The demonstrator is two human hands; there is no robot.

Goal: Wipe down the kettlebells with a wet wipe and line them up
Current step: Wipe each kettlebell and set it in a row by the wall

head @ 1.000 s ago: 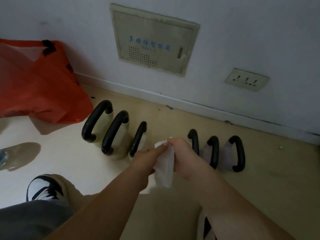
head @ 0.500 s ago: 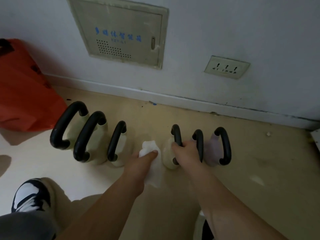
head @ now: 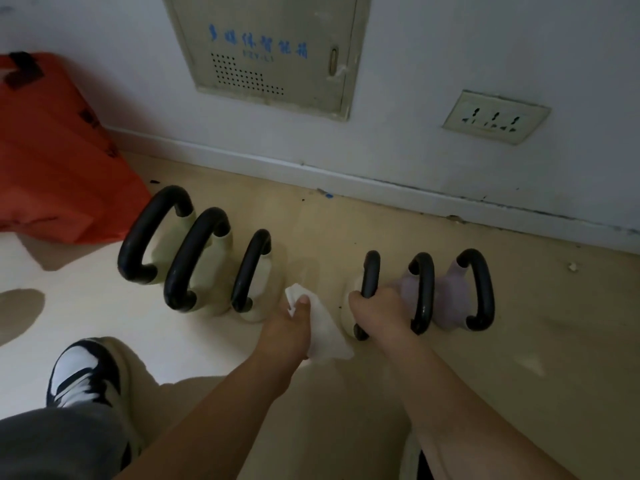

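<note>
Several kettlebells with black handles stand in a row on the floor near the wall. Three cream ones are on the left: the largest (head: 152, 237), a second (head: 195, 261) and a smaller third (head: 251, 271). After a gap comes a small cream kettlebell (head: 369, 275), then two pale purple ones (head: 422, 292) (head: 476, 289). My right hand (head: 377, 311) grips the small cream kettlebell's handle near its lower end. My left hand (head: 289, 327) holds a white wet wipe (head: 323, 330) in the gap, just left of that kettlebell.
An orange plastic bag (head: 52, 157) lies at the left against the wall. A wall panel (head: 270, 50) and a socket (head: 495, 117) are above the skirting. My shoe (head: 83, 372) and trouser leg are at the lower left.
One second ago both hands held the wipe together. The right hand has since let go of it and taken the small cream kettlebell's handle; the left hand keeps the wipe. The view moved closer.
</note>
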